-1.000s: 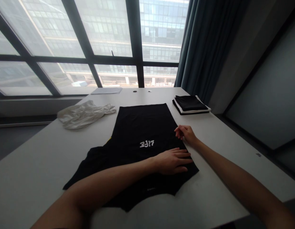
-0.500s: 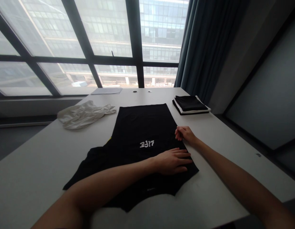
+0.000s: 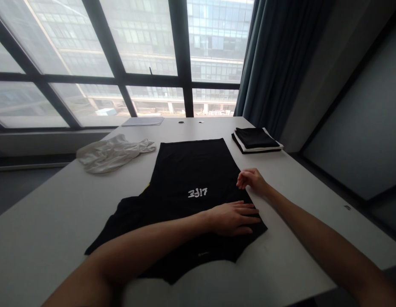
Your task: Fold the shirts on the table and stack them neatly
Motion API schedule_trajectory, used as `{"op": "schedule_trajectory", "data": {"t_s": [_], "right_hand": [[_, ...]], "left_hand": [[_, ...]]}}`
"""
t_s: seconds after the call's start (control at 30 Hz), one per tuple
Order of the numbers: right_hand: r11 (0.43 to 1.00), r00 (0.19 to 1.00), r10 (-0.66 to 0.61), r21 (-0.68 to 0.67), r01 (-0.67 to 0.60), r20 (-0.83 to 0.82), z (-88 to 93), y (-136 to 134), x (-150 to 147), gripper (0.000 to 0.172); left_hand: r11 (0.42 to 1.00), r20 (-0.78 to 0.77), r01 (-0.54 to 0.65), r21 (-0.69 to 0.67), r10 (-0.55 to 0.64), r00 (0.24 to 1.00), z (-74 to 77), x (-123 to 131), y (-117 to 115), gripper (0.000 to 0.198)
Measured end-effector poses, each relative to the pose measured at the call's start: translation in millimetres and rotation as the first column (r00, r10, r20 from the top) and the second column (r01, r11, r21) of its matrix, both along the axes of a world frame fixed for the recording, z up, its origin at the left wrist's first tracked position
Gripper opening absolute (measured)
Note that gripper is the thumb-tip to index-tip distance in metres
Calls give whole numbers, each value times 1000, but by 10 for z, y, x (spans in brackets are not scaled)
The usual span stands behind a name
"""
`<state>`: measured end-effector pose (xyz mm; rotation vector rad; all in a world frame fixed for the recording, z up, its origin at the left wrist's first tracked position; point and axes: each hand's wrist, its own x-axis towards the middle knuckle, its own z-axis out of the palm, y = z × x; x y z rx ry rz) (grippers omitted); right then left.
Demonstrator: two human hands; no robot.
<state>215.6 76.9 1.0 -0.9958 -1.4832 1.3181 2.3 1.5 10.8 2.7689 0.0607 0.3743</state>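
Observation:
A black T-shirt (image 3: 188, 170) with small white lettering lies flat on the white table (image 3: 41, 221), its hem toward the window. My left hand (image 3: 232, 217) lies flat on the shirt near its right edge, fingers stretched out. My right hand (image 3: 252, 179) sits at the shirt's right edge a little farther away, its fingers curled in a pinch at the fabric edge.
A crumpled white garment (image 3: 111, 153) lies at the back left of the table. A folded stack of black and white clothes (image 3: 255, 140) sits at the back right. A flat paper (image 3: 143, 121) lies near the window, and a dark curtain (image 3: 274, 64) hangs at the right.
My right hand has shifted slightly to the right along the shirt's edge. My left hand has stayed pressed on the shirt.

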Motion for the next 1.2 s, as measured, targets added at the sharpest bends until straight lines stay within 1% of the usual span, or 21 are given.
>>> {"op": "schedule_trajectory", "data": {"t_s": [0.03,0.1,0.17,0.23,0.27,0.3,0.37,0.4,0.43,0.47,0.57,0.7,0.73,0.8,0.87,0.93,1.03,1.1,1.13,1.2], "right_hand": [[1000,998,14,4,-14,67,4,-8,-18,31],[999,989,-12,53,4,150,25,-26,-52,27],[993,989,-62,106,47,136,69,-50,-63,28],[993,994,-49,107,38,100,123,-81,-51,30],[997,994,-6,80,-2,105,147,-98,-44,30],[997,989,63,36,-68,132,167,-115,-39,30],[978,955,209,-61,-201,212,191,-143,-42,29],[965,934,260,-97,-243,246,198,-151,-48,28],[959,923,281,-112,-260,264,202,-156,-54,27],[961,925,274,-108,-254,262,206,-157,-59,27],[971,955,233,-97,-218,186,219,-152,-49,29],[936,923,329,-200,-290,199,200,-127,-6,30],[935,925,329,-204,-290,193,183,-111,4,30],[962,963,243,-160,-223,120,138,-65,18,31],[987,994,107,-122,-103,30,88,-9,30,34],[992,1000,0,-130,1,13,43,40,41,35],[989,996,-92,-111,93,13,-3,80,58,35],[988,988,-146,-57,143,-48,-19,89,69,36],[986,984,-163,-42,160,-71,-24,92,72,36],[982,981,-185,-41,183,-62,-30,96,71,35]], "left_hand": [[1000,0,5,-3,-5,1000,-3,2,1,47],[1000,8,4,-9,-4,1000,-11,6,5,46],[1000,16,1,-11,-1,1000,-23,9,8,45],[1000,16,-1,-10,1,1000,-36,12,12,46],[1000,17,-3,-9,3,1000,-43,12,13,46],[1000,17,-6,-7,6,1000,-50,13,15,46],[1000,16,-9,-4,9,1000,-60,14,20,47],[1000,13,-10,-2,10,1000,-63,14,22,47],[1000,9,-11,0,11,1000,-65,14,24,47],[1000,4,-11,2,11,1000,-65,13,25,47],[1000,-6,-12,3,12,1000,-55,9,26,46],[1000,13,-4,-6,5,1000,-42,13,26,45],[1000,19,-3,-8,3,1000,-40,15,26,45],[1000,20,0,-13,0,1000,-36,19,26,46],[1000,4,-2,-22,2,1000,-32,20,24,46],[999,-11,-6,-33,6,1000,-28,17,21,46],[999,-7,-8,-44,8,1000,-29,14,20,46],[999,-3,-6,-45,6,1000,-33,13,22,46],[999,-6,-5,-44,5,1000,-34,12,23,47],[999,-20,-8,-41,7,1000,-34,11,23,47]]}}
